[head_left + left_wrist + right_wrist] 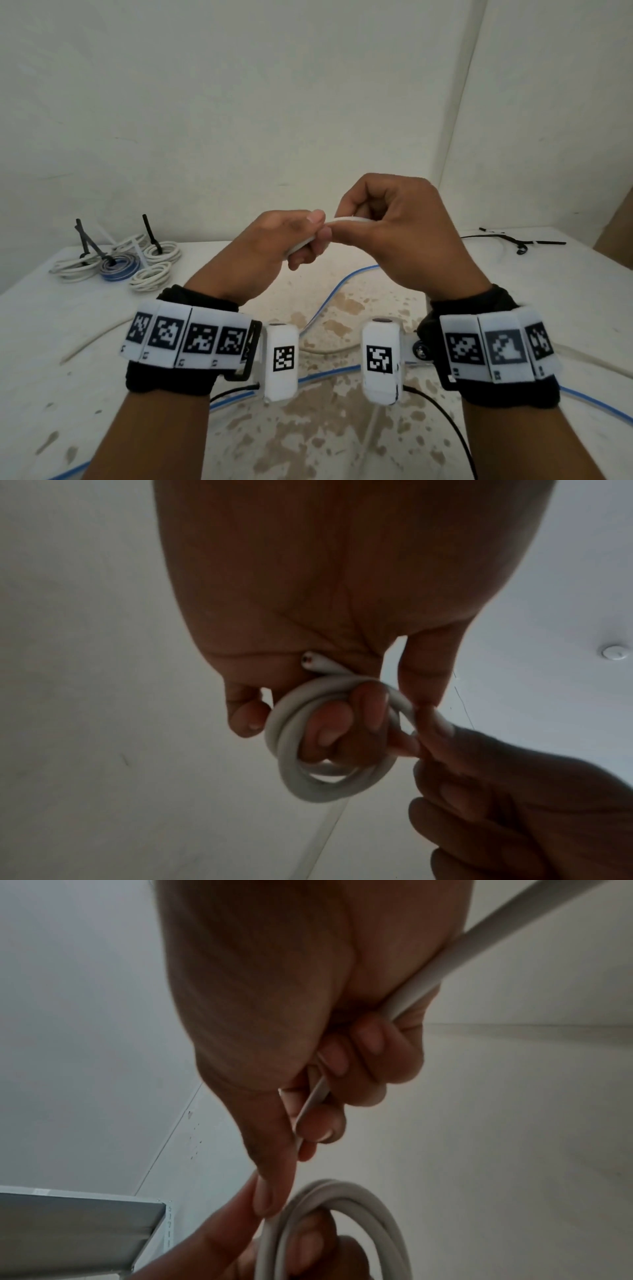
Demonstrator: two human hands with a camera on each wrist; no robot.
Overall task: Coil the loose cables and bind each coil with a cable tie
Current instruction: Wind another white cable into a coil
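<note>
Both hands are raised above the table (513,284), working one white cable (346,221). My left hand (311,236) grips a small coil of it (308,785), about two turns wound round the curled fingers, and the cut cable end (310,662) pokes out at the palm. My right hand (363,219) pinches the cable right beside the coil. The free run (445,961) passes through its curled fingers and out past the palm. In the right wrist view the coil (346,1204) sits at the bottom. No cable tie is in either hand.
Several bound coils (120,263), white and blue, lie at the back left with black tie tails standing up. Loose black cable ties (520,240) lie at the back right. A blue cable (342,284) and a loose white cable (89,346) trail across the stained tabletop under my wrists.
</note>
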